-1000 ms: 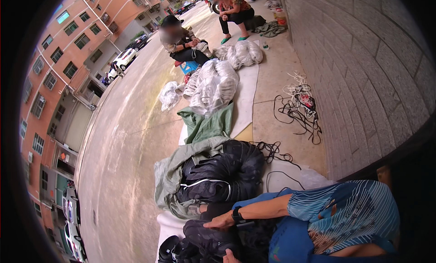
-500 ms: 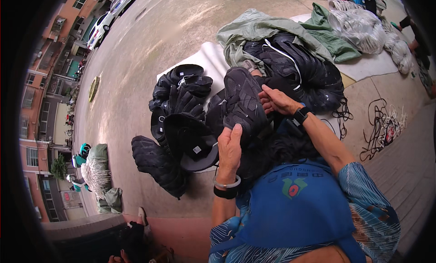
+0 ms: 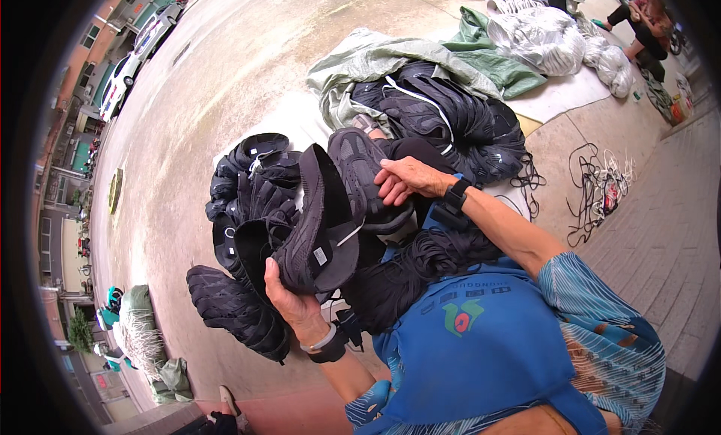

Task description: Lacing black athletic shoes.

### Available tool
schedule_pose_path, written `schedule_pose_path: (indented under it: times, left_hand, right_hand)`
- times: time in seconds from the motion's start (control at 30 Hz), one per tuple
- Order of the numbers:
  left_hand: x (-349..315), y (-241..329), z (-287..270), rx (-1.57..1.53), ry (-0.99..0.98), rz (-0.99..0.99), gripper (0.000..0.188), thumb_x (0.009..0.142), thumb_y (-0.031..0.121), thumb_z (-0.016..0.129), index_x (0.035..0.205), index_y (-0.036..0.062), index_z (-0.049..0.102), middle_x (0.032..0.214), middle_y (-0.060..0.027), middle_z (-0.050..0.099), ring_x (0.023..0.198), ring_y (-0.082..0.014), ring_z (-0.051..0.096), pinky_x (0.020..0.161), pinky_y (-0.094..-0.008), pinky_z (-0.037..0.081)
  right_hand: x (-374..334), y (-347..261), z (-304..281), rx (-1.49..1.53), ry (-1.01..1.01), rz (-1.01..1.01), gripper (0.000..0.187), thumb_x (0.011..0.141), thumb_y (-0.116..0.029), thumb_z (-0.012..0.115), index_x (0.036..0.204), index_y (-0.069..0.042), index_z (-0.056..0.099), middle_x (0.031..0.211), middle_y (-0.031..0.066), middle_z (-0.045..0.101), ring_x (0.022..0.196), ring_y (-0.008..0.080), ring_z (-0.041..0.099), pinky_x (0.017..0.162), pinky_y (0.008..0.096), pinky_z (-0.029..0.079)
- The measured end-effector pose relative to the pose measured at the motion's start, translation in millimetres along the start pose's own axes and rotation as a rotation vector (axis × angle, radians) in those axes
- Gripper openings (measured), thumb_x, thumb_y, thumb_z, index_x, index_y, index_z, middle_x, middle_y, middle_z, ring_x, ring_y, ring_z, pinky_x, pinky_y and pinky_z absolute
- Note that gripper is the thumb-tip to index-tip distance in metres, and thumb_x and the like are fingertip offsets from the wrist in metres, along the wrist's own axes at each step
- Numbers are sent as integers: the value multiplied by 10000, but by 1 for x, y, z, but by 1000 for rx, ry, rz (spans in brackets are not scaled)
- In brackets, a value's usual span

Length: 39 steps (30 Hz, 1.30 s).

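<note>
My left hand (image 3: 294,306) is closed round the lower end of a black shoe upper (image 3: 319,217), thumb in front. That upper stands tilted, with a small white label inside. Beside it lies a dark grey mesh shoe upper (image 3: 359,168). My right hand (image 3: 409,181) grips its right edge with curled fingers, partly hidden behind it. A bunch of black shoelaces (image 3: 420,270) lies across my lap, over the blue apron (image 3: 481,345).
Stacked black uppers (image 3: 255,172) lie to the left, with another stack (image 3: 233,307) nearer. A large bundle of uppers (image 3: 481,131) sits behind, partly under a grey-green sack (image 3: 375,52). Loose laces (image 3: 597,187) lie at the right. Another person (image 3: 646,29) sits far right.
My left hand has left the dark grey mesh upper and moved left and down, onto another black upper that now stands raised. My right hand stays at the mesh upper. The view has shifted.
</note>
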<state>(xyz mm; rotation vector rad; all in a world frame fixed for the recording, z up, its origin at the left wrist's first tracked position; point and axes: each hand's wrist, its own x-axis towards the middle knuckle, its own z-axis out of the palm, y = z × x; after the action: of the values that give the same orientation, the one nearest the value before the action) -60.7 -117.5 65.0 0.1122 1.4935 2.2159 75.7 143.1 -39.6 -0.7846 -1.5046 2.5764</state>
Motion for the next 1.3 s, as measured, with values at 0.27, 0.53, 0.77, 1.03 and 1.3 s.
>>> schedule_pose_path:
  times: [0.27, 0.53, 0.77, 1.03, 1.3]
  left_hand:
    - [34, -12, -112, -160, 107, -57, 315, 902, 325, 524, 650, 136, 524, 499, 54, 404, 433, -61, 368, 427, -201, 289]
    - [46, -40, -210, 199, 208, -163, 352, 889, 293, 544, 1119, 28, 578, 989, -86, 631, 865, -197, 618, 784, -332, 537]
    - [63, -38, -155, 346, 196, -253, 284, 846, 235, 632, 955, -27, 639, 773, -62, 626, 607, -150, 595, 550, -275, 493]
    - [43, -72, -228, 67, 383, -195, 523, 885, 366, 561, 1226, -27, 504, 1157, -99, 611, 982, -242, 629, 841, -360, 538]
    - [24, -33, -204, 784, 151, -70, 261, 871, 154, 591, 1031, -51, 621, 937, -116, 672, 773, -235, 655, 688, -304, 512]
  right_hand:
    - [-3, 2, -6, -22, 66, -9, 504, 944, -420, 453, 1000, 66, 572, 840, 174, 653, 668, 253, 678, 551, 314, 566]
    - [-10, 0, 23, -606, 240, -219, 289, 833, -246, 600, 944, 19, 575, 742, 104, 635, 599, 180, 658, 546, 289, 527]
    - [-21, 23, 6, -1160, 450, -415, 417, 738, -246, 664, 1041, -6, 506, 882, 170, 567, 862, 347, 587, 771, 430, 474]
    - [-24, 35, 19, -1434, 343, -404, 328, 739, -124, 590, 974, 23, 415, 867, 252, 548, 788, 443, 597, 711, 487, 506]
    - [-16, 32, 18, -1287, 456, -371, 331, 780, -53, 514, 1096, -10, 424, 926, 226, 508, 839, 433, 562, 758, 497, 476]
